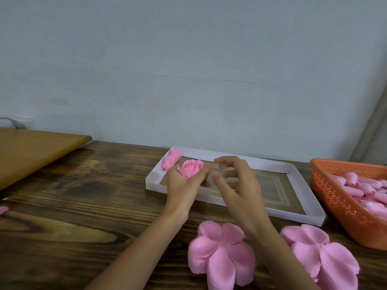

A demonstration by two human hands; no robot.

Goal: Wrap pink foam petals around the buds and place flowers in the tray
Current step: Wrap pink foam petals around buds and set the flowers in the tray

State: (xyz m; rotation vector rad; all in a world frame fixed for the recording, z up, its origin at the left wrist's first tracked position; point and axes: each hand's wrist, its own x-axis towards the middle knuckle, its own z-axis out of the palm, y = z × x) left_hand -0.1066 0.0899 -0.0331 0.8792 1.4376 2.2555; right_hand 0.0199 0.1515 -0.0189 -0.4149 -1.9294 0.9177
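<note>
Head view. I see the left hand point(184, 185) grasping a finished flower point(191, 168), fingers curled round its base and the bloom turned up. The flower hangs above the near-left part of the tray point(303, 185), not yet set down. The right hand point(236, 181) hovers just beside it over the tray, fingers loosely bent and grasping nothing. A second flower point(172, 159) already lies in the far-left corner of the tray. Two stacks of petals, one point(222, 252) near the right forearm and one point(322, 256) to its right, rest on the surface point(73, 195) in front of the tray. The orange basket point(335, 206) at the right holds the buds point(356, 185).

Step in hand, as I judge it: wrapping of this flower is complete and placement is under way. The next move calls for lowering the left hand beside the flower already placed, then releasing without crushing the foam. After that, the right hand is well placed to reach for a bud from the basket.
</note>
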